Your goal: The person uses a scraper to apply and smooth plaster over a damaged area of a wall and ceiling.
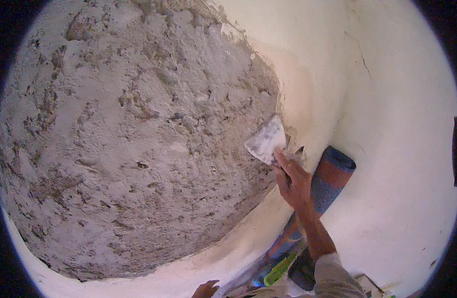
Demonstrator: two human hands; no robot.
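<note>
My right hand [294,181] is closed round the handle of a putty knife [266,140]. Its broad, pale-smeared blade lies against the right edge of a rough grey plaster patch [154,139], where the patch meets the smooth cream wall [298,84]. The fingers point up along the tool and hide most of the handle. At the bottom edge of the head view, my left hand [206,289] shows only in part, below the patch and away from the tool. Its fingers are too cut off and dark to read.
A rolled blue and reddish mat [332,181] leans in the corner behind my right forearm. Beside its lower end are a bright green object [279,270] and a dark rounded item [303,270]. The right wall [397,164] carries a thin crack high up.
</note>
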